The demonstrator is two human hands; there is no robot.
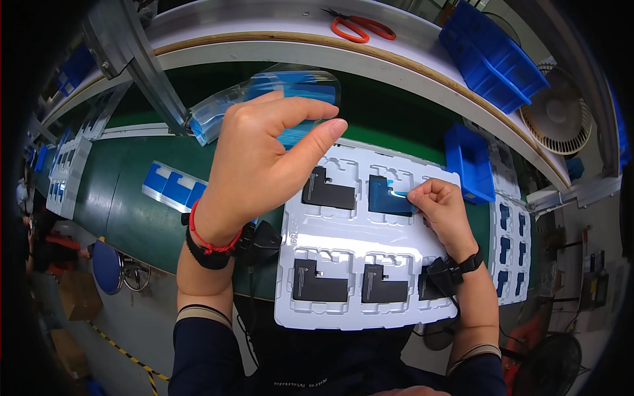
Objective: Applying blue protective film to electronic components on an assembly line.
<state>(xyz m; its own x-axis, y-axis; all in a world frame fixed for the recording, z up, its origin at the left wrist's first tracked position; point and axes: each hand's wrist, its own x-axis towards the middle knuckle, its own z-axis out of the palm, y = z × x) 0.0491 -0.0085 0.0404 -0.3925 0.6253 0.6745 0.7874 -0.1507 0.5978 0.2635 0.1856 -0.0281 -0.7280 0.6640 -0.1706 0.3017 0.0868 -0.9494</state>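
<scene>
A white moulded tray (353,236) holds several flat black L-shaped pieces that look like battery packs, one being the piece (327,194) at its upper left. My right hand (439,208) pinches the edge of a blue film (386,196) lying over the upper middle piece. My left hand (271,152) is raised beyond the tray's upper left corner. Its thumb and index fingertip stand a little apart, with nothing visible between them; the other fingers are mostly hidden. Behind that hand, a curled clear plastic sheet (221,111) shows blue patches; whether the hand touches it is unclear.
On the green bench (109,165), a strip with blue film pieces (173,185) lies to the left. Red-handled scissors (360,30) and blue bins (492,56) occupy the shelf above. Another blue bin (470,162) and a filled tray (512,251) are right. A fan (558,115) stands behind.
</scene>
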